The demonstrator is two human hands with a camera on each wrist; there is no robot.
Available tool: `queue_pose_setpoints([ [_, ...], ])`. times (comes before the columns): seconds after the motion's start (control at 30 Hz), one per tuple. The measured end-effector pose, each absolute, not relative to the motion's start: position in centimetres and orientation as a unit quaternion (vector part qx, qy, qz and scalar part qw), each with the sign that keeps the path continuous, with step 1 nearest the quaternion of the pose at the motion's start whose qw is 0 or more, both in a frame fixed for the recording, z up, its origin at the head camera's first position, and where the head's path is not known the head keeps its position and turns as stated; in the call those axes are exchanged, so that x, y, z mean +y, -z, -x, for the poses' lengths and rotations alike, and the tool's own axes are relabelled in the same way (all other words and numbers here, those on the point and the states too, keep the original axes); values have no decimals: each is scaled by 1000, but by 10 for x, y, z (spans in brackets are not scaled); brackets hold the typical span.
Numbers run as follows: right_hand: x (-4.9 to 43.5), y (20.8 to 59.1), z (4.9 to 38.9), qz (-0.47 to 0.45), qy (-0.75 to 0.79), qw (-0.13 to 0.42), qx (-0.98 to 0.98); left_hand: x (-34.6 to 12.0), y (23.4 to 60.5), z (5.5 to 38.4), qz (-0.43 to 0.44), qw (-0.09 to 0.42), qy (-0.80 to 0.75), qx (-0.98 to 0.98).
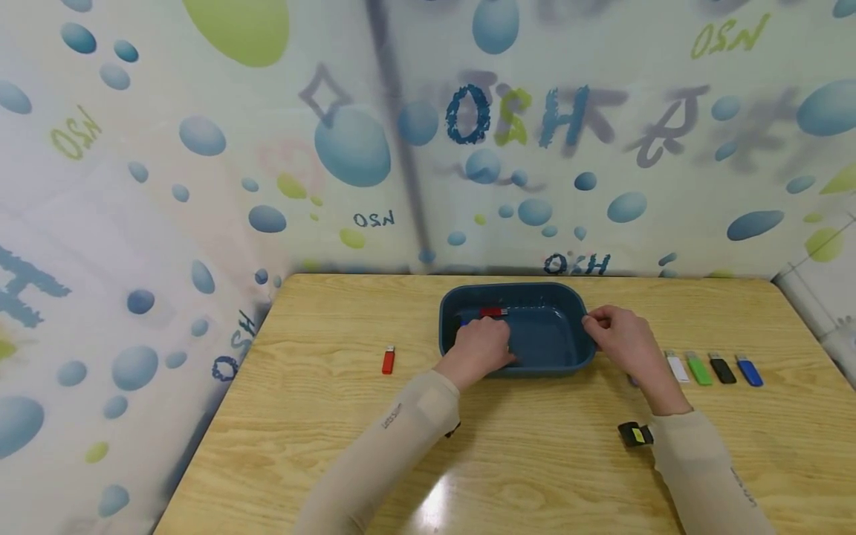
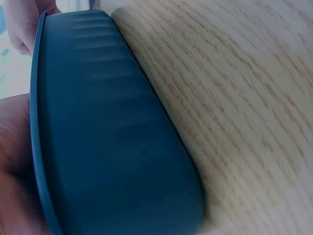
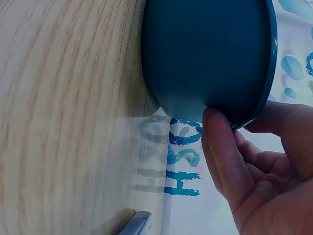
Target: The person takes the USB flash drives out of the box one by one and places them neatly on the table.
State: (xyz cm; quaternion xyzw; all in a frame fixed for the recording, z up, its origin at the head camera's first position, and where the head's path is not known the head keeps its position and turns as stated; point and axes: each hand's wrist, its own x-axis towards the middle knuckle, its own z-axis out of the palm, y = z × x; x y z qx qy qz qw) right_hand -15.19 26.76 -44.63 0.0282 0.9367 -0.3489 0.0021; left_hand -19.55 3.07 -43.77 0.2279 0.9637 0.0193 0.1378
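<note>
A dark blue plastic basin (image 1: 545, 369) stands on the wooden table. My left hand (image 1: 483, 343) reaches over its near rim, knuckles up and fingers down inside; I cannot tell whether they hold anything. Just beyond that hand, a bit of something blue (image 1: 463, 324) shows, and a red USB flash drive (image 1: 493, 312) lies near the far wall. At the basin's right end, my right hand (image 1: 618, 336) pinches the rim between thumb and fingers. The right wrist view shows those fingers (image 3: 222, 152) against the outer wall, with the thumb over the inner side.
A red USB flash drive (image 1: 388, 360) lies left of the basin. Right of my right wrist, a row holds white (image 1: 677, 367), green (image 1: 698, 369), black (image 1: 722, 368) and blue (image 1: 750, 371) flash drives. Another is partly hidden behind that wrist. A patterned wall (image 1: 428, 245) borders the table's far edge.
</note>
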Motion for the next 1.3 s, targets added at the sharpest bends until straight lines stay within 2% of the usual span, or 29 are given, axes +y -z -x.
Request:
queue_pose_setpoints([
  [0.77, 265, 442, 151, -25, 345, 3, 938, 26, 440, 201, -258, 166, -91, 948],
  [1.3, 266, 444, 151, -26, 349, 13, 937, -3, 430, 202, -244, 90, -204, 944],
])
